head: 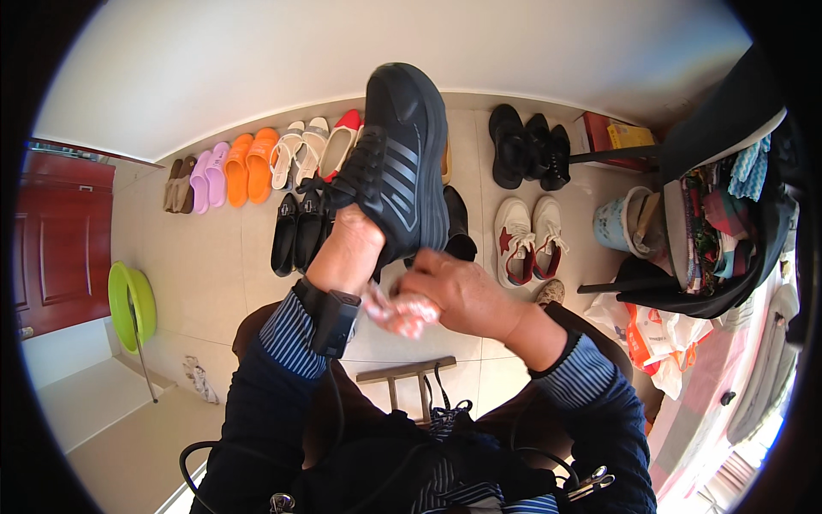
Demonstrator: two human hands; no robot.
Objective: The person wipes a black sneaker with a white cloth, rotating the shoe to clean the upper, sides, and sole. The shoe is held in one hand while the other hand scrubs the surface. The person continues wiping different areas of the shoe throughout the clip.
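Note:
A black sneaker (401, 154) with grey side stripes and tied laces is raised in front of me, toe pointing away. My left hand (357, 225) is pushed inside it through the collar and holds it up; the fingers are hidden within. Close to the sneaker's heel, my right hand (443, 289) is closed around a crumpled pink-and-white cloth (408, 315). That cloth is blurred and hangs toward my left wrist, which carries a strapped black device (336, 323).
Behind the sneaker, orange slippers (250, 166), black flats (297, 225) and other shoes line the wall. White sneakers (530, 241) stand right of centre. At right are a blue bucket (613, 221) and a chair piled with cloths (713, 238). A green basin (131, 308) leans at left.

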